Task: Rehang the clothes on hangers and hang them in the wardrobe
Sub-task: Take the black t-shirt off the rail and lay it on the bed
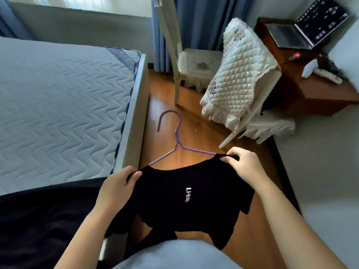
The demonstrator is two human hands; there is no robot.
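Head view: the left hand [118, 183] and right hand [244, 166] each pinch a shoulder of the black T-shirt [186, 200] above the floor [196, 121] beside the bed [58, 94] edge, fitting it onto the purple hanger [175, 136]; next, probably, both shoulders need even seating.

Home bedroom, bare quilted mattress [58, 105], blue curtains [194, 22], covered chairs [239, 74], wooden desk [310, 90]

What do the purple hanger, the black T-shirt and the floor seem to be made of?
Purple hanger: probably coated metal wire, matte; thin and twisted below the hook. Black T-shirt: soft matte knit fabric, perhaps cotton; it drapes and bunches. Floor: wood or laminate, glossy; plank seams and a light reflection.
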